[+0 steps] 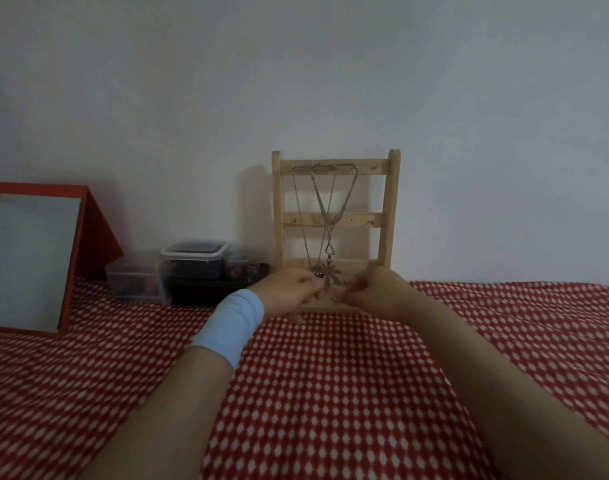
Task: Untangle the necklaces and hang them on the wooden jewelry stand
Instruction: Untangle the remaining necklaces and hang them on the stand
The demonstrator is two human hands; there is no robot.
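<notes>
A wooden jewelry stand with three crossbars stands upright against the wall. Several thin chain necklaces hang from hooks on its top bar and cross one another lower down. A leaf-shaped pendant dangles near the stand's foot. My left hand, with a light blue wristband, has its fingertips at the pendants, seemingly pinching a small dark one. My right hand is blurred, fingers curled close to the leaf pendant on its right side; its hold is unclear.
Red cloth with white dots covers the surface. A red-framed mirror leans at the left. Clear plastic boxes and a black tray sit left of the stand, near the wall.
</notes>
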